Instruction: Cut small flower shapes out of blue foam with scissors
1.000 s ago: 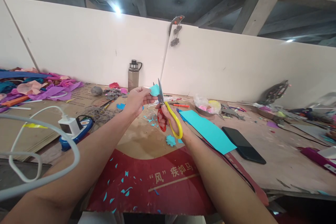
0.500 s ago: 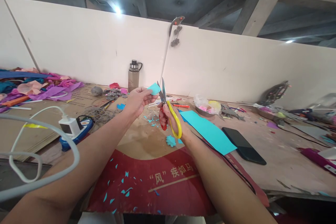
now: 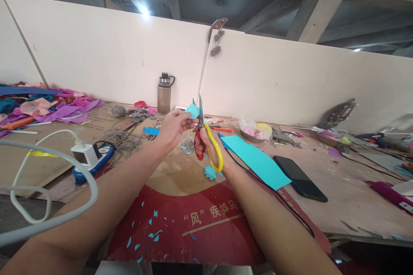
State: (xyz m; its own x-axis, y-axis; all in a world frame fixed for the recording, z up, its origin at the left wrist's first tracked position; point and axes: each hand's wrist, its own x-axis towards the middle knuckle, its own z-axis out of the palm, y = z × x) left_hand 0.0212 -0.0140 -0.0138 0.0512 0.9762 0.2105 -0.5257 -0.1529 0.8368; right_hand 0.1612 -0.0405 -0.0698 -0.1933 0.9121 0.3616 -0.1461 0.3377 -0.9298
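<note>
My left hand (image 3: 173, 126) pinches a small turquoise paper piece (image 3: 192, 111) held up above the table. My right hand (image 3: 204, 144) grips scissors (image 3: 209, 146) with a red and a yellow handle; their blades point up and sit against the right edge of the paper piece. Below the hands a cut turquoise flower shape (image 3: 209, 172) lies on the table, with turquoise scraps scattered over the red printed cardboard (image 3: 193, 223). A long turquoise paper sheet (image 3: 254, 160) lies just right of my right wrist.
A black phone (image 3: 300, 172) lies right of the sheet. A water bottle (image 3: 164, 93) stands at the white back wall. A white charger (image 3: 84, 153) with cables sits at the left, beyond it a heap of coloured paper (image 3: 48, 107). Craft clutter fills the right.
The scissor blades, apart half a second ago, have closed against the paper piece. Both hands stayed in nearly the same place.
</note>
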